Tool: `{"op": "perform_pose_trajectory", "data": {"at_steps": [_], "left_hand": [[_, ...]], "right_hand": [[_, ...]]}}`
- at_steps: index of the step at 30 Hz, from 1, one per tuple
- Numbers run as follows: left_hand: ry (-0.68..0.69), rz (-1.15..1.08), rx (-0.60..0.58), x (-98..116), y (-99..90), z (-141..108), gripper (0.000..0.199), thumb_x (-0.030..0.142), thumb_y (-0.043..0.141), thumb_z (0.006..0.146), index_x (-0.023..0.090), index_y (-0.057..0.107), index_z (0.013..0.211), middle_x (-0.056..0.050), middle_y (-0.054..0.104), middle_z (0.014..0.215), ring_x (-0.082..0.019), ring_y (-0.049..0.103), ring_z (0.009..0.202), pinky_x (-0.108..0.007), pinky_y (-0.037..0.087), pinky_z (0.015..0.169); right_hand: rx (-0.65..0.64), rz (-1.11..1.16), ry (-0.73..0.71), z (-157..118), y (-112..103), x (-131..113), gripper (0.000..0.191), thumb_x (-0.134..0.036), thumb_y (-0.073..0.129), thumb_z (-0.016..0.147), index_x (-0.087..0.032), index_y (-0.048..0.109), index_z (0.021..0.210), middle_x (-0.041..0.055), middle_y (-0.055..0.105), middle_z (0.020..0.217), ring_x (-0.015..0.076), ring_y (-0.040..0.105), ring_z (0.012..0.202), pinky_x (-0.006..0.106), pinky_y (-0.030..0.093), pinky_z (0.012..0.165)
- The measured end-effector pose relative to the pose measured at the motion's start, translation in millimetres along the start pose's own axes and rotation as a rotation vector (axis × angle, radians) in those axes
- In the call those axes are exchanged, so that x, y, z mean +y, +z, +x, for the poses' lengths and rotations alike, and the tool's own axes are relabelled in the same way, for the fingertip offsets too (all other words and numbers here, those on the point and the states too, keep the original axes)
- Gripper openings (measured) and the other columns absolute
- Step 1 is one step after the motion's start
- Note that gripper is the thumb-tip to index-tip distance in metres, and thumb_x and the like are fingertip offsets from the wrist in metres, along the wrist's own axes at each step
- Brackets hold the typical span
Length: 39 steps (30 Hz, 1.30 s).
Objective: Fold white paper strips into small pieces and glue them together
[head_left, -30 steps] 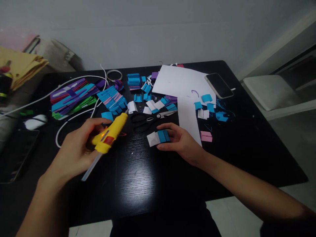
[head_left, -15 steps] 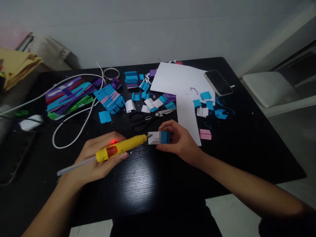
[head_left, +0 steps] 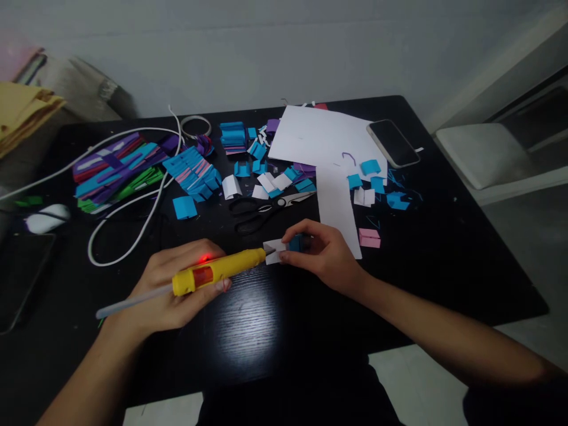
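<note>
My left hand [head_left: 177, 287] is closed around a yellow hot glue gun [head_left: 219, 271] with a lit red light and a glue stick [head_left: 133, 300] sticking out of its back. The nozzle points right and meets, or nearly meets, a small folded white paper piece [head_left: 273, 251]. My right hand [head_left: 326, 253] pinches this piece between thumb and fingers. Against the white paper sits a blue folded paper piece [head_left: 294, 242], partly covered by my fingers. Just beyond the hands lie black-handled scissors [head_left: 270, 207], blades slightly apart.
Folded blue and white paper pieces [head_left: 266, 182] lie scattered behind the scissors. Bundled coloured strips [head_left: 119, 168] and a looped white cable [head_left: 95, 234] are on the left. White sheets [head_left: 328, 139], a phone [head_left: 393, 144] and a pink folded piece [head_left: 369, 238] are on the right.
My right fingers have shifted left onto the white piece, covering more of the blue one. The white piece now lies tilted, with the glue gun's nozzle over it. The view has shifted slightly.
</note>
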<state>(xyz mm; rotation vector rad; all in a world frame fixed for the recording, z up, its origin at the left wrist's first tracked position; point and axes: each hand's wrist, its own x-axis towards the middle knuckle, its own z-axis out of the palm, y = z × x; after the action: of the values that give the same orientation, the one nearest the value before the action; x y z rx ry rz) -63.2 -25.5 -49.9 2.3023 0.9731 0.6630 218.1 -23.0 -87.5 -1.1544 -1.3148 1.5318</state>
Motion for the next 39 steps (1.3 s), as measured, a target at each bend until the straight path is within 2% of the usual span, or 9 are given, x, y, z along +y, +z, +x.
{"op": "perform_pose_trajectory", "data": {"at_steps": [7, 12, 17, 26, 32, 39], "left_hand": [[0.003, 0.029, 0.017, 0, 4.4, 2, 0.006, 0.022, 0.064, 0.094, 0.022, 0.06, 0.099, -0.004, 0.068, 0.086, -0.017, 0.066, 0.069, -0.027, 0.051, 0.058], [0.01, 0.045, -0.008, 0, 7.8, 3, 0.004, 0.025, 0.062, 0.096, 0.022, 0.06, 0.095, -0.003, 0.065, 0.08, -0.015, 0.062, 0.064, -0.027, 0.047, 0.053], [0.021, 0.066, -0.014, 2, 8.9, 4, 0.008, 0.025, 0.062, 0.096, 0.021, 0.06, 0.09, -0.002, 0.062, 0.077, -0.014, 0.061, 0.062, -0.026, 0.045, 0.053], [0.022, 0.119, 0.017, -1, 4.4, 4, 0.015, 0.025, 0.062, 0.095, 0.021, 0.058, 0.082, -0.001, 0.059, 0.072, -0.014, 0.058, 0.059, -0.027, 0.041, 0.051], [0.01, 0.138, 0.039, -4, 1.2, 4, 0.019, 0.025, 0.063, 0.094, 0.021, 0.056, 0.077, 0.001, 0.053, 0.066, -0.013, 0.053, 0.055, -0.027, 0.04, 0.05], [-0.035, 0.078, 0.051, 0, -3.1, 1, 0.002, 0.026, 0.064, 0.094, 0.024, 0.064, 0.093, -0.004, 0.072, 0.087, -0.019, 0.071, 0.072, -0.031, 0.054, 0.059]], "right_hand": [[-0.021, -0.033, 0.023, -2, 2, 0, 0.029, -0.033, 0.09, 0.074, -0.023, 0.069, 0.09, -0.0006, 0.066, 0.085, 0.016, 0.064, 0.075, 0.031, 0.052, 0.069], [-0.002, -0.036, -0.02, -4, 5, 2, 0.032, -0.028, 0.089, 0.076, -0.025, 0.07, 0.102, 0.0005, 0.07, 0.097, 0.017, 0.067, 0.084, 0.032, 0.054, 0.076], [-0.012, -0.043, -0.017, -4, 7, 0, 0.029, -0.023, 0.087, 0.076, -0.025, 0.073, 0.101, 0.0008, 0.072, 0.096, 0.0176, 0.068, 0.084, 0.033, 0.055, 0.078], [0.01, -0.017, 0.019, -2, 3, 0, 0.032, -0.031, 0.091, 0.073, -0.025, 0.075, 0.1, 0.0025, 0.075, 0.097, 0.0201, 0.071, 0.085, 0.036, 0.059, 0.078], [0.019, 0.009, 0.016, 0, -2, 0, 0.032, -0.03, 0.091, 0.073, -0.023, 0.075, 0.101, 0.0026, 0.075, 0.097, 0.0187, 0.07, 0.085, 0.035, 0.059, 0.078], [0.015, 0.073, 0.061, 2, -3, -1, 0.035, -0.032, 0.093, 0.071, -0.023, 0.077, 0.102, 0.0026, 0.076, 0.096, 0.0184, 0.072, 0.083, 0.036, 0.061, 0.081]]}}
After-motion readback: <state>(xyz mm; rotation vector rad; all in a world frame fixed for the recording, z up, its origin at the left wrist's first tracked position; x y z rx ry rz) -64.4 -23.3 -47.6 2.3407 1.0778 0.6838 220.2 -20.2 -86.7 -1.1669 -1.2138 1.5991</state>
